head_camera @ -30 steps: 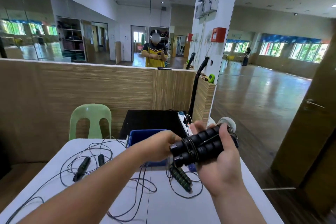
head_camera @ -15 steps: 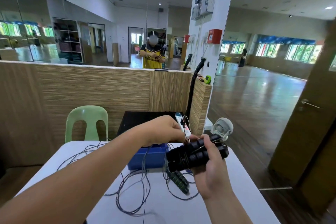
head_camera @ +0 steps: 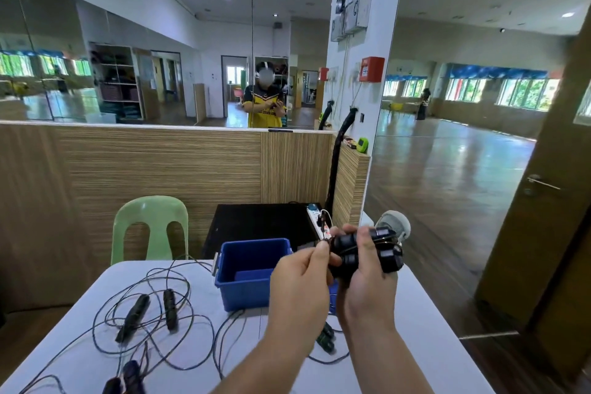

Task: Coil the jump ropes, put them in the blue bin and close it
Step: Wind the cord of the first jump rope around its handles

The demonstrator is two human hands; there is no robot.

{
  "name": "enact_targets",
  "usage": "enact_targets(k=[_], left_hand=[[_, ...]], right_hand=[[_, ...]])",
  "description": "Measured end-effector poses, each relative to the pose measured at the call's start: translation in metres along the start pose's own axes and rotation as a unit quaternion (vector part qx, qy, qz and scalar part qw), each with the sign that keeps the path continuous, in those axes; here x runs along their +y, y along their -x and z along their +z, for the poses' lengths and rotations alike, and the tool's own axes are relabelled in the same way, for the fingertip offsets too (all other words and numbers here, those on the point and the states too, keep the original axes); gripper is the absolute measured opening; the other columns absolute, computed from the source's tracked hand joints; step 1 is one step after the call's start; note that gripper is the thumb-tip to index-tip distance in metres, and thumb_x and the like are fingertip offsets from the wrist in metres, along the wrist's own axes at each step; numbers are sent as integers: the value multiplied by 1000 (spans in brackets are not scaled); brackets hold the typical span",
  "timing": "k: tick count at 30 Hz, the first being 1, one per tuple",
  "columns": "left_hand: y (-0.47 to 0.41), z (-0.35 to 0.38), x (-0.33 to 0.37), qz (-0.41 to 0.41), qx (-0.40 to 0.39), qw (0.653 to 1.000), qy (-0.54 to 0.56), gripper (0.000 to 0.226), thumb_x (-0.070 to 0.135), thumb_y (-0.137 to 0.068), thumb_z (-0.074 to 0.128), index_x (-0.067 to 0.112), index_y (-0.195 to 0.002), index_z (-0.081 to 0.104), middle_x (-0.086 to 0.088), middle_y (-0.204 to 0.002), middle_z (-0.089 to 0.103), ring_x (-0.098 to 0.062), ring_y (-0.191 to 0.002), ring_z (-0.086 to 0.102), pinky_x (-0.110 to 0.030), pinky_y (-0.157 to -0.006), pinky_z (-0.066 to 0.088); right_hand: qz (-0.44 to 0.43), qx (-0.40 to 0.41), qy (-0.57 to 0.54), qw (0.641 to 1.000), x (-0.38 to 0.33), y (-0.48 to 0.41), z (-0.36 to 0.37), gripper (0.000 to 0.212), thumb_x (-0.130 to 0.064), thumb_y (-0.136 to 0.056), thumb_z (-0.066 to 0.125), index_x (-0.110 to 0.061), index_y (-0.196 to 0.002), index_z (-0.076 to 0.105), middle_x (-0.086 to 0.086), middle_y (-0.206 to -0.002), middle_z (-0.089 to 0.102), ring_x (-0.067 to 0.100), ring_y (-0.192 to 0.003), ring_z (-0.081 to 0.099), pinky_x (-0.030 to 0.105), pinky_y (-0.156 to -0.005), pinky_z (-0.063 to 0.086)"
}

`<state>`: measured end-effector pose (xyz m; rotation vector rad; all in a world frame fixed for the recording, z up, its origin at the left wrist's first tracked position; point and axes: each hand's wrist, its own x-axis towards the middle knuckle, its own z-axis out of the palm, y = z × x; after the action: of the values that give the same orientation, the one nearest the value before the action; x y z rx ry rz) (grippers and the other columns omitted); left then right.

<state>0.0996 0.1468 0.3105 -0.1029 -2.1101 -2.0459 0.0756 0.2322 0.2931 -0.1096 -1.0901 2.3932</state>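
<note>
I am looking down over a white table (head_camera: 425, 329) that is standing against a wood-grain partition (head_camera: 166, 166), with a pale green plastic chair (head_camera: 150, 224) tucked at its far left corner and a black cabinet (head_camera: 256, 224) sitting just behind its far edge. The blue bin (head_camera: 252, 262) is resting at the middle of that far edge, its top standing open, just left of my hands. Loose jump ropes (head_camera: 198, 323) are sprawling in thin dark loops across the left half of the table, with two black handles (head_camera: 132, 317) lying side by side among the cords and another dark pair (head_camera: 128, 377) poking in at the near edge. A green-and-black handle (head_camera: 326, 337) is lying on the table beneath my wrists. I am holding my right hand (head_camera: 367, 285) up above the table's right side, to the right of the bin and raised above its rim, with my fingers and thumb wrapping tightly around a pair of black foam handles (head_camera: 348, 246) stacked together, cord turns crossing them. My left hand (head_camera: 300, 278) is meeting it from the left, with its fingertips (head_camera: 323, 248) pinching the thin rope cord (head_camera: 325, 238) right at the end of those handles.
</note>
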Motion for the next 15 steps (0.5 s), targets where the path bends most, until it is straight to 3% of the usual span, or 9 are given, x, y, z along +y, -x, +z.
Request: enact_targets(k=[3,7,10,13,15], left_hand=[[0,5,-4,-23,32,998,39,50,32,-106,52,13,-64,72,7,-49,54,-2,-47,47,-24,-55,39],[-5,5,-8,-69,14,996,47,55,40,-101,61,13,-53,68,4,-46,56,-8,-45,48,-28,-56,40],[-8,3,-15,-161,7,983,86,55,54,-87,72,11,-53,65,-3,-48,57,-12,-40,46,-25,-48,38],[-9,0,-19,-222,-24,968,119,55,60,-75,80,7,-81,65,-3,-60,64,-15,-41,51,-25,-45,40],[-9,-6,-17,-199,-47,972,118,52,53,-77,82,17,-111,62,-3,-90,76,-16,-55,70,-30,-50,54]], right_hand=[[-9,9,-4,1000,3,-2,5,34,-27,-100,63,4,-113,63,17,-108,73,34,-111,70,46,-89,57],[-9,12,-5,1000,2,-4,11,30,-27,-103,58,1,-108,63,20,-113,72,30,-102,71,39,-75,59],[17,-9,-50,999,-1,-3,12,25,-31,-104,56,-8,-103,66,13,-110,73,28,-104,72,37,-74,61],[68,-27,-109,991,-4,-2,10,24,-36,-99,60,-15,-94,70,10,-109,73,27,-109,70,53,-92,58],[110,-37,-151,982,-8,1,8,21,-39,-91,63,-21,-89,73,5,-102,74,27,-108,72,59,-100,53]])
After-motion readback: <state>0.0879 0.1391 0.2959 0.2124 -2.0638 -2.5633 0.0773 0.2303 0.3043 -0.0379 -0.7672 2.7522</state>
